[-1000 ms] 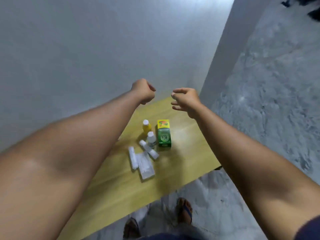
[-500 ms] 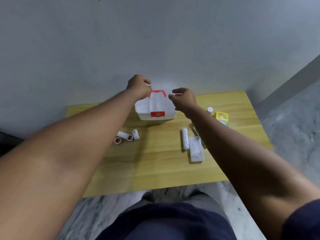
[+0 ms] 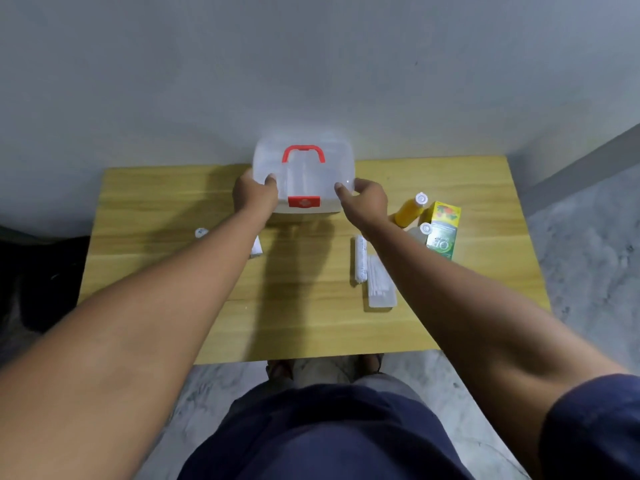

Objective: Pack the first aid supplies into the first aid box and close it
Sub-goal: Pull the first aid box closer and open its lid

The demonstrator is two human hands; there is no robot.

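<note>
A translucent white first aid box (image 3: 304, 168) with a red handle and red front latch stands at the back middle of the wooden table (image 3: 166, 209), its lid down. My left hand (image 3: 254, 197) grips its front left corner and my right hand (image 3: 365, 202) grips its front right corner. To the right lie a rolled white bandage (image 3: 360, 259), a clear packet of cotton swabs (image 3: 379, 289), an orange bottle (image 3: 410, 209), a small white-capped bottle (image 3: 420, 232) and a green and yellow carton (image 3: 443, 230). Small white tape rolls (image 3: 201, 232) lie on the left, partly hidden by my left arm.
The table stands against a grey wall (image 3: 311, 64). A dark object (image 3: 38, 278) sits on the floor at the left. Grey mottled floor (image 3: 588, 237) runs along the right side. My dark shorts and feet show below the table's front edge.
My view has swung from the table's right end to face the box. Both hands have come down from above the box and taken hold of its front corners.
</note>
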